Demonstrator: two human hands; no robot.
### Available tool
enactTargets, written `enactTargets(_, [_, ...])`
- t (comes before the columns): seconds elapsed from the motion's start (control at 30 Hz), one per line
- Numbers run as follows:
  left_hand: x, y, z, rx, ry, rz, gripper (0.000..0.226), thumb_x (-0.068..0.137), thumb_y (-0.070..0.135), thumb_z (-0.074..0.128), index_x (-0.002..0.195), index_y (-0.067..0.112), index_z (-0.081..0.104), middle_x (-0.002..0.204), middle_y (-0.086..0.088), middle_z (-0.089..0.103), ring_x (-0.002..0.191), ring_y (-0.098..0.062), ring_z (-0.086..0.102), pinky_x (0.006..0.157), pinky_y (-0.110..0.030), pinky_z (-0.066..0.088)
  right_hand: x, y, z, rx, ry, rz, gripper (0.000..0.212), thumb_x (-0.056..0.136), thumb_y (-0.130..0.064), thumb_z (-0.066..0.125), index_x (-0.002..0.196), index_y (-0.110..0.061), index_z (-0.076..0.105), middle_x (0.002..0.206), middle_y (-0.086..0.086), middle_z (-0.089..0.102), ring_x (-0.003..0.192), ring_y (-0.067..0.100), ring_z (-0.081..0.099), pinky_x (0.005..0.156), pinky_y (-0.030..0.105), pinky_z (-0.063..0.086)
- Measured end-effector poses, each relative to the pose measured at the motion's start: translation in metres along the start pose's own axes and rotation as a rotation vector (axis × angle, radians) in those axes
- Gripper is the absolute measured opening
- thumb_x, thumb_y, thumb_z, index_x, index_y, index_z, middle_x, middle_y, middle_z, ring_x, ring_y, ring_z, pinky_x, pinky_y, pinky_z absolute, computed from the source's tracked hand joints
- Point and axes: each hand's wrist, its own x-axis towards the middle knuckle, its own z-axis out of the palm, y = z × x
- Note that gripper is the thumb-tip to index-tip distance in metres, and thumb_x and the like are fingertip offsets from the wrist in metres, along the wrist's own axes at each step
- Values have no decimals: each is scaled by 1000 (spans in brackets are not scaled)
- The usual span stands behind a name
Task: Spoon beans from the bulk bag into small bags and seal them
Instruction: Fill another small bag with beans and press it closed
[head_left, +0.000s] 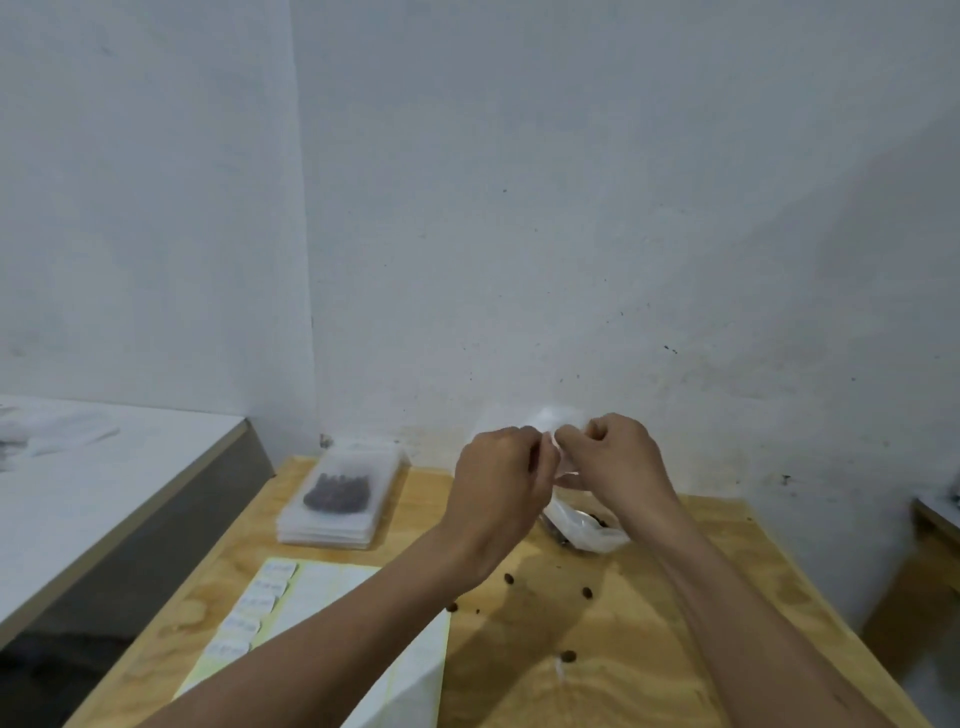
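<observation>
Left hand (496, 475): raised over the table, fingertips pinching one edge of a small clear bag (558, 441); bag blurred, barely visible against the wall
Right hand (618, 457): pinching the opposite edge, knuckles almost touching the left
Step, my guess: opening or sealing the bag mouth, can't tell which; if sealing, run the pinch along the whole strip, keep it level; contents not discernible
Bulk bag (587, 525): white, lying just beyond the hands on the plywood table (649, 665); dark beans at its mouth; something metallic there, maybe a spoon
Filled bag (337, 491): beans inside, lying on a stack of flat clear bags, far left
Loose beans (587, 591): several scattered on the table
Label sheet (291, 603): near left, some labels peeled
</observation>
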Motion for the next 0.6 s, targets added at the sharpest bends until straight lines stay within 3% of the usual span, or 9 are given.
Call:
enactTargets(0.1, [-10,-2,-7,-21,-32,155,35,102,36,51,84,16,74,75,5,68,63,-11,60,58,-33,51,3,1,-6,132,-116,105,10,89,-10,60,93,-9,69,82,7,71,61,14,72,56,27,57])
enactTargets(0.17, [-6,-12,-16,-33,-150,163,49,96,56,54,124,19,69,123,5,68,111,-10,62,94,-29,52,3,6,-8,72,-138,88,29,87,1,54,97,-15,76,83,5,75,67,15,70,55,24,50])
enactTargets(0.2, [-3,-18,-21,-19,-289,146,72,89,66,58,144,20,53,149,5,51,137,-8,44,114,-27,37,3,8,-10,72,-144,79,37,85,5,50,98,-16,77,82,5,76,64,14,69,54,24,49])
enactTargets(0.27, [-1,-26,-26,77,-580,131,120,73,77,68,162,21,11,169,10,7,154,-3,1,125,-26,-1,2,13,-13,71,-197,55,42,86,7,47,98,-17,79,76,6,75,58,15,63,53,25,47])
enactTargets(0.33, [-3,-33,-26,184,-670,193,132,70,70,77,162,16,0,169,6,3,154,-7,-2,123,-24,-9,2,15,-14,62,-274,28,37,88,5,53,97,-18,80,80,13,76,65,19,65,57,27,50])
enactTargets(0.4, [-5,-36,-22,166,-586,202,114,73,54,83,158,14,20,155,1,32,141,-16,27,120,-20,14,0,15,-15,91,-292,20,30,88,6,60,97,-14,79,86,12,79,74,21,72,61,24,55])
enactTargets(0.43, [-5,-36,-21,150,-535,186,103,73,48,84,154,15,29,144,2,41,130,-15,37,111,-18,25,1,17,-14,75,-267,10,26,87,6,63,94,-14,80,85,9,79,78,20,74,63,23,56])
enactTargets(0.5, [-5,-38,-18,177,-484,174,95,72,45,83,149,17,36,132,3,46,117,-13,43,98,-15,29,4,21,-11,-37,-158,-13,18,84,-3,72,87,-19,78,82,0,78,83,19,74,65,22,55])
enactTargets(0.6, [-4,-41,-12,295,-434,241,99,67,48,82,148,12,38,126,-2,47,111,-20,46,100,-25,36,0,22,-11,-220,51,-105,18,79,-18,83,88,-23,69,86,-10,70,81,8,67,62,13,44])
